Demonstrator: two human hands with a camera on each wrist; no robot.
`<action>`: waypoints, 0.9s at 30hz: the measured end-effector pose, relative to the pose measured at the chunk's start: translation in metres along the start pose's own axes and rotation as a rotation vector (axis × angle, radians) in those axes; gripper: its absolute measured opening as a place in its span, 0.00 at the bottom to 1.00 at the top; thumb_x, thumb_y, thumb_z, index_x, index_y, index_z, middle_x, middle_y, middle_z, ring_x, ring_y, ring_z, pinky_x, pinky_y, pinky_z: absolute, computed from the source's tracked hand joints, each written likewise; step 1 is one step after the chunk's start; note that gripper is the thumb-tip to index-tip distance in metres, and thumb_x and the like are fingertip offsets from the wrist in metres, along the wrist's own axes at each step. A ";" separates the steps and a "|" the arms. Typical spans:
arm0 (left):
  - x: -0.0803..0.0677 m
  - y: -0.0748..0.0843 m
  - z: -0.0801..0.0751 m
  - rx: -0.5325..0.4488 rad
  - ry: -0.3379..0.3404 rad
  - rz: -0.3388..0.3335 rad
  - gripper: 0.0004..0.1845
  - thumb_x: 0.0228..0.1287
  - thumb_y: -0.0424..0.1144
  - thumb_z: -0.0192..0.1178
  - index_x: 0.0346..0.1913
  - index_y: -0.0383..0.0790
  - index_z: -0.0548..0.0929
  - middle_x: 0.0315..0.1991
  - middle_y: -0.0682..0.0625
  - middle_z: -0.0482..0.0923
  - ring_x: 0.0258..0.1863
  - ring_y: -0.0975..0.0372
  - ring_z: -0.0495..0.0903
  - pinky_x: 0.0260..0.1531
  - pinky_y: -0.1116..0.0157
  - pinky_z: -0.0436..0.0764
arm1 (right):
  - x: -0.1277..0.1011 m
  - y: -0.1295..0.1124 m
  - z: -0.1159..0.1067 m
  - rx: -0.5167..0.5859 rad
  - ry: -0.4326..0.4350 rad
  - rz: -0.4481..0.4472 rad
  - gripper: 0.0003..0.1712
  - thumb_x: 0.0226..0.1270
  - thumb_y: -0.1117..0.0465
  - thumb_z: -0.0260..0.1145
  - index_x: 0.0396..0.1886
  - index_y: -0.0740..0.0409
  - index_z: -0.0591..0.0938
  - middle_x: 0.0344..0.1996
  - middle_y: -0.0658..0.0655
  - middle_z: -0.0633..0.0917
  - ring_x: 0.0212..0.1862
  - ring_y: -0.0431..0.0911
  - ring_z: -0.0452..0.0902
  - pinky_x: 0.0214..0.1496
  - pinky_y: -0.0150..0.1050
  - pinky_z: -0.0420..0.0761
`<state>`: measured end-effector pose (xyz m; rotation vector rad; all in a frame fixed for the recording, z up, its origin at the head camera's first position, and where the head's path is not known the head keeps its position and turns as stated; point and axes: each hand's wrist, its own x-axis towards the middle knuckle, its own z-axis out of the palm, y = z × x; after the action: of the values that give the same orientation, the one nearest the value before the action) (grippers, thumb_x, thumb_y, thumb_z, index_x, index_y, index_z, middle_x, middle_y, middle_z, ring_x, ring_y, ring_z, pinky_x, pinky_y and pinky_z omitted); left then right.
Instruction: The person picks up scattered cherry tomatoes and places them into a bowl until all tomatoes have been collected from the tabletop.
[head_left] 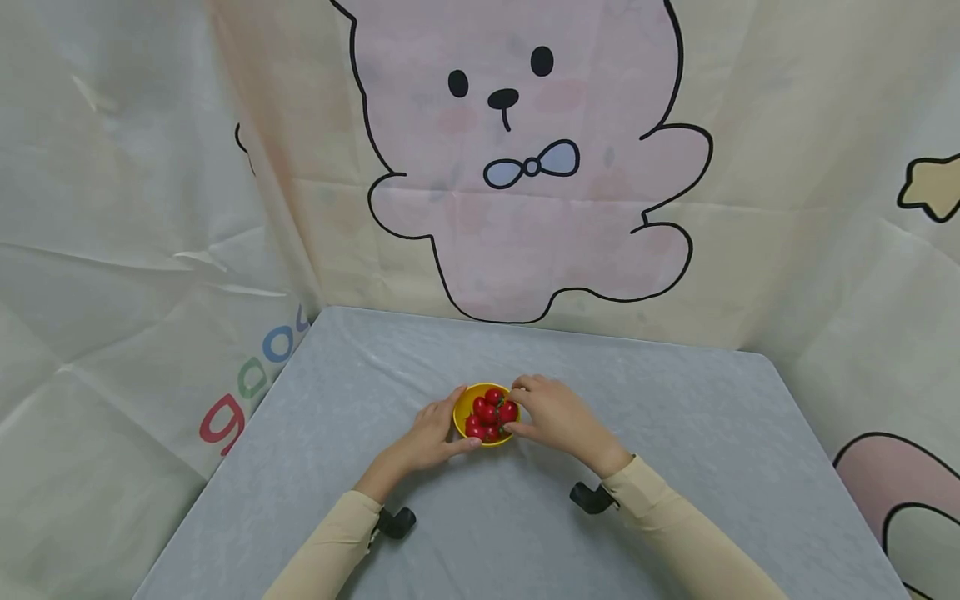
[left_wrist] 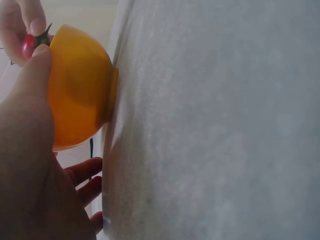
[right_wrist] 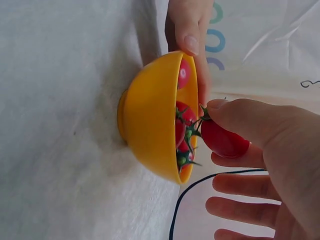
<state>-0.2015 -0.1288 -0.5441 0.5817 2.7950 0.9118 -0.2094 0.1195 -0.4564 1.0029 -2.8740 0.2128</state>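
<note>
A small yellow bowl (head_left: 465,406) holding several red cherry tomatoes (head_left: 487,412) stands mid-table. My left hand (head_left: 442,429) cups the bowl's left side, with the thumb on its near rim. In the left wrist view that thumb (left_wrist: 35,65) presses against the bowl (left_wrist: 80,90). My right hand (head_left: 528,410) is at the bowl's right rim, where thumb and finger pinch one cherry tomato (head_left: 508,411). In the right wrist view this tomato (right_wrist: 222,141) sits just above the rim of the bowl (right_wrist: 150,120), still level with the others.
A grey cloth-covered table (head_left: 675,433) stretches all round the bowl. Its far edge meets a cream backdrop with a pink cartoon bear (head_left: 525,167). Black wrist mounts (head_left: 395,522) (head_left: 592,497) show under both sleeves.
</note>
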 end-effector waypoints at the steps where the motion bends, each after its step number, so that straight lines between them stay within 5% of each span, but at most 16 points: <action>1: 0.000 0.000 0.000 0.000 0.001 0.004 0.53 0.62 0.67 0.58 0.80 0.45 0.46 0.77 0.42 0.58 0.72 0.44 0.62 0.74 0.42 0.56 | 0.002 -0.001 0.000 -0.001 0.002 -0.009 0.25 0.56 0.40 0.74 0.48 0.50 0.87 0.47 0.53 0.86 0.47 0.48 0.81 0.51 0.46 0.84; 14: -0.001 -0.001 0.000 0.004 -0.008 0.014 0.53 0.62 0.68 0.57 0.80 0.47 0.44 0.77 0.43 0.57 0.72 0.44 0.61 0.74 0.42 0.56 | 0.025 -0.011 0.011 0.009 -0.007 -0.076 0.23 0.59 0.41 0.72 0.47 0.50 0.86 0.47 0.53 0.85 0.44 0.45 0.80 0.47 0.39 0.85; 27: 0.001 -0.005 -0.001 -0.016 -0.019 0.019 0.54 0.62 0.69 0.56 0.80 0.48 0.42 0.79 0.46 0.55 0.73 0.45 0.60 0.75 0.42 0.53 | 0.043 -0.018 0.024 -0.011 -0.030 -0.107 0.25 0.63 0.39 0.68 0.50 0.50 0.85 0.51 0.54 0.83 0.49 0.47 0.78 0.52 0.44 0.83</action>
<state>-0.2042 -0.1322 -0.5466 0.6124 2.7668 0.9268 -0.2328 0.0749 -0.4726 1.1633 -2.8345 0.1757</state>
